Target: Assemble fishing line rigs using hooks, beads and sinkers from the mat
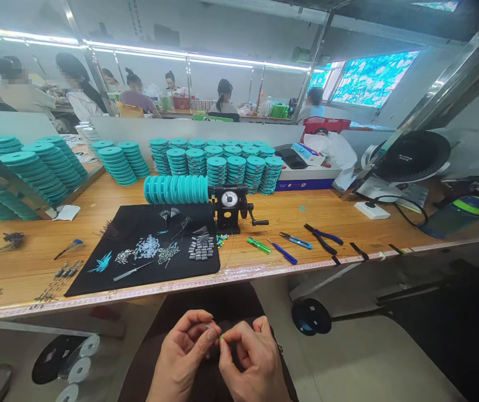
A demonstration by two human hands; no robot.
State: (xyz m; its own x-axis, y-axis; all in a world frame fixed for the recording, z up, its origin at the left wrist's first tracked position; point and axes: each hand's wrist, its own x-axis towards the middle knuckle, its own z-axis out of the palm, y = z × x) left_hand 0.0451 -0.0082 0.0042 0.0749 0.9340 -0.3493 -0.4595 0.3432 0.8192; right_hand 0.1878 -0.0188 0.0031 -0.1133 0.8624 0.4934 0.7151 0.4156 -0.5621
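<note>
The left hand (183, 349) and right hand (256, 360) pinched a tiny item (221, 337), too small to identify, between their fingertips (211, 335) over the lap, below the wooden workbench (281, 218), whose edge carried a measuring tape (239, 272). Lettering on a round black disc (412, 156) was unreadable. Co-workers (138, 96) sat beyond under strip lights (189, 57).

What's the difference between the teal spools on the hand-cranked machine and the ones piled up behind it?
The spools on the machine lie on their sides in one long horizontal row, while the piled spools sit flat in many upright stacks. The row is joined to the crank machine; the piled spools stand on the wooden bench. Both are teal, round and flat.
</note>
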